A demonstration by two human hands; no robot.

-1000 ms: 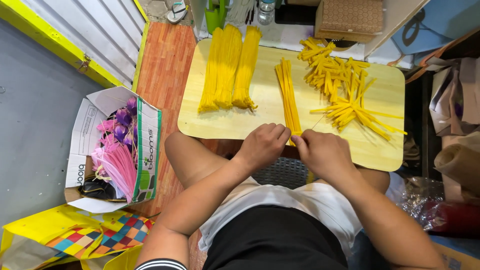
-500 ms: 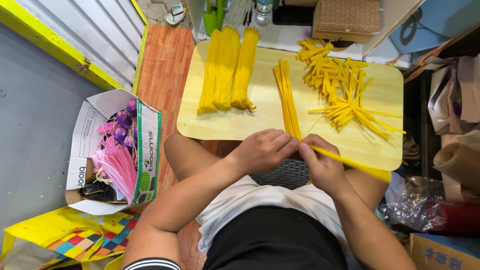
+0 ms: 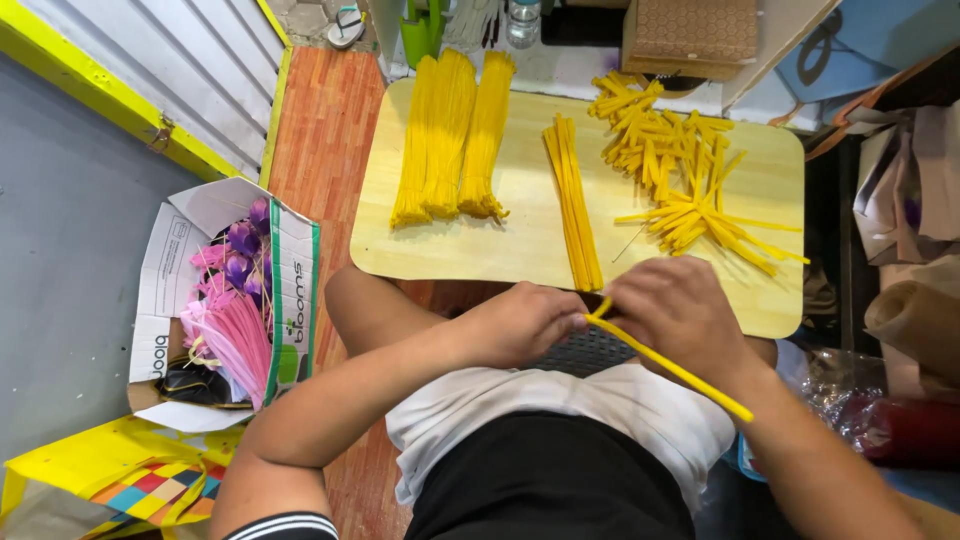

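Observation:
My left hand and my right hand meet just below the near edge of a pale wooden board. Both pinch the upper end of one long yellow strip, which slants down to the right across my lap. On the board lie a narrow bundle of yellow strips, three thick yellow bundles at the left, and a loose heap of short yellow pieces at the right.
An open cardboard box with pink and purple material sits on the floor at the left. A yellow bag lies at lower left. Paper rolls and bags crowd the right side. A bottle stands beyond the board.
My hands have pulled one yellow strip off the board toward my lap; its free end now slants down to the right.

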